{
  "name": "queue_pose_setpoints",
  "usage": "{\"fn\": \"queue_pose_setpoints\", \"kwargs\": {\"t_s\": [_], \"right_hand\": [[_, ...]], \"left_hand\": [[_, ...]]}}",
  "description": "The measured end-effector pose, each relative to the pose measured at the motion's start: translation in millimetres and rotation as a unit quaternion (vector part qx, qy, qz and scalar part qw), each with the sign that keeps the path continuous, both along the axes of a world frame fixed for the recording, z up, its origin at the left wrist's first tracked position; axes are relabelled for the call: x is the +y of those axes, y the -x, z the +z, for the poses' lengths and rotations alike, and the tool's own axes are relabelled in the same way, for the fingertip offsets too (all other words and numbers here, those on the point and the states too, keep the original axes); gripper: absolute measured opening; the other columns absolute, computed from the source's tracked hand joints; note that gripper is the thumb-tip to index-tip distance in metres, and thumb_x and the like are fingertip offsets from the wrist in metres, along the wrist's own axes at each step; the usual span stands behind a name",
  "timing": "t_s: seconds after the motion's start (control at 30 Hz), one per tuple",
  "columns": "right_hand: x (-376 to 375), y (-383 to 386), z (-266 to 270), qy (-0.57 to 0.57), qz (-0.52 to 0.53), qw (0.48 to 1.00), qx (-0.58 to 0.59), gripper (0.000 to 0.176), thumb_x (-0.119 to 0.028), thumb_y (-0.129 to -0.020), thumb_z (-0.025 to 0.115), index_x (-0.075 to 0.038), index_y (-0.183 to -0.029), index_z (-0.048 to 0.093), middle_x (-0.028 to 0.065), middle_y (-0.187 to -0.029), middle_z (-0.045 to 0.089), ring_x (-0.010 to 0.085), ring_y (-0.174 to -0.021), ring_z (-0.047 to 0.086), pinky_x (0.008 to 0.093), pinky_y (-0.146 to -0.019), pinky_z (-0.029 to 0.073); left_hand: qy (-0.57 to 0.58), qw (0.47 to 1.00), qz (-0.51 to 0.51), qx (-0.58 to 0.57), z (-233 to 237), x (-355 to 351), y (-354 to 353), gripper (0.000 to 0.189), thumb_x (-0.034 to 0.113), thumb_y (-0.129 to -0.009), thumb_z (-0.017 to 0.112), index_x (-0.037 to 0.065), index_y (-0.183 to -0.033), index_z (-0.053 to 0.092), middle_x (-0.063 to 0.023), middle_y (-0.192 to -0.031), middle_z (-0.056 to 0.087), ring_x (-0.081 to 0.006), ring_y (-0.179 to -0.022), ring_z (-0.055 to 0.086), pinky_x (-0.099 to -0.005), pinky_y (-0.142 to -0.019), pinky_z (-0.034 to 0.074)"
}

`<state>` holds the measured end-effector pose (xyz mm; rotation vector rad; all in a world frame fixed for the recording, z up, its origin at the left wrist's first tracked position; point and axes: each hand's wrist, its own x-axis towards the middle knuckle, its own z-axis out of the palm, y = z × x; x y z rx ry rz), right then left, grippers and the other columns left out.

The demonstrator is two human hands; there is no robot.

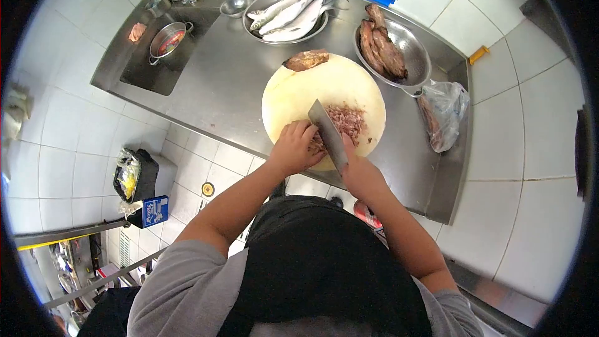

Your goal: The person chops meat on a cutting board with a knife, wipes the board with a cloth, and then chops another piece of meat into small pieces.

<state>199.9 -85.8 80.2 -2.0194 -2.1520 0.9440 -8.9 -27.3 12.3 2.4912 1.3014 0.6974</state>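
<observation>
Meat sits on the near part of the round board, tucked against your left hand on the left side of the cleaver, so your left is the nearer one. Your left fingers are curled down on it, right beside the blade, and your right hand is wrapped around the handle end. The blade slants from far left to near right, between that bit and the chopped pile. The pile is just ahead of your right hand and a touch left, and its long side runs roughly along the blade. Can't really tell the long axis of the bit under your fingers, they cover too much. Lookwise, the pile is small, loose pinkish-brown bits with paler flecks, kinda scattered at the edges, and the held bit looks similar.
</observation>
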Motion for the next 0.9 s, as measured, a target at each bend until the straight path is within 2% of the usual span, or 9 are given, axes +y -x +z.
{"fn": "queue_pose_setpoints", "kwargs": {"t_s": [0.1,0.3,0.53,0.7,0.83,0.9], "right_hand": [[-10,-1,9,0.038,-0.003,0.999,-0.016,0.075,-0.016,-0.094,0.051,-0.014,-0.158,0.012,0.0303,-0.084,0.067,0.0501,-0.078,0.065,0.0595,-0.075,0.050],[-10,-1,16,0.046,-0.001,0.999,-0.019,0.076,-0.016,-0.095,0.051,-0.015,-0.159,0.009,0.0310,-0.083,0.067,0.0491,-0.078,0.066,0.0594,-0.075,0.050],[-15,-5,17,0.030,0.006,0.999,-0.036,0.078,-0.014,-0.095,0.051,-0.014,-0.160,0.008,0.0285,-0.081,0.067,0.0482,-0.077,0.066,0.0581,-0.074,0.051],[-26,-5,35,0.010,0.025,0.999,-0.039,0.076,-0.013,-0.096,0.050,-0.014,-0.160,0.009,0.0271,-0.081,0.067,0.0453,-0.074,0.066,0.0561,-0.071,0.051],[-34,-1,54,0.034,0.028,0.998,-0.048,0.077,-0.012,-0.095,0.050,-0.012,-0.160,0.009,0.0261,-0.080,0.068,0.0450,-0.074,0.066,0.0555,-0.071,0.051],[-35,-2,56,0.039,0.044,0.998,-0.037,0.082,-0.007,-0.090,0.048,-0.007,-0.160,0.006,0.0285,-0.083,0.068,0.0462,-0.074,0.067,0.0561,-0.068,0.053]], "left_hand": [[0.027,0.999,0.011,0.012,-5,1,1,0.061,0.037,-0.078,0.079,0.003,-0.123,0.056,-0.0174,-0.123,0.055,-0.0359,-0.118,0.052,-0.0457,-0.102,0.042],[0.007,1.000,0.021,-0.019,10,-6,-2,0.058,0.036,-0.079,0.078,0.003,-0.122,0.057,-0.0165,-0.122,0.056,-0.0351,-0.117,0.053,-0.0473,-0.101,0.042],[0.033,0.998,0.054,0.023,1,-2,-12,0.061,0.037,-0.077,0.080,0.002,-0.122,0.057,-0.0175,-0.124,0.055,-0.0359,-0.119,0.053,-0.0470,-0.102,0.042],[0.001,0.998,0.050,-0.045,-3,-4,-9,0.054,0.028,-0.076,0.078,0.003,-0.119,0.057,-0.0171,-0.120,0.056,-0.0356,-0.116,0.053,-0.0478,-0.100,0.042],[0.018,0.999,0.044,-0.025,-2,-2,-7,0.052,0.025,-0.075,0.077,0.003,-0.117,0.056,-0.0164,-0.119,0.056,-0.0353,-0.116,0.053,-0.0476,-0.100,0.042],[0.035,0.998,0.043,-0.031,0,-2,-8,0.052,0.024,-0.074,0.076,0.004,-0.117,0.056,-0.0162,-0.118,0.055,-0.0352,-0.116,0.052,-0.0470,-0.100,0.042]]}}
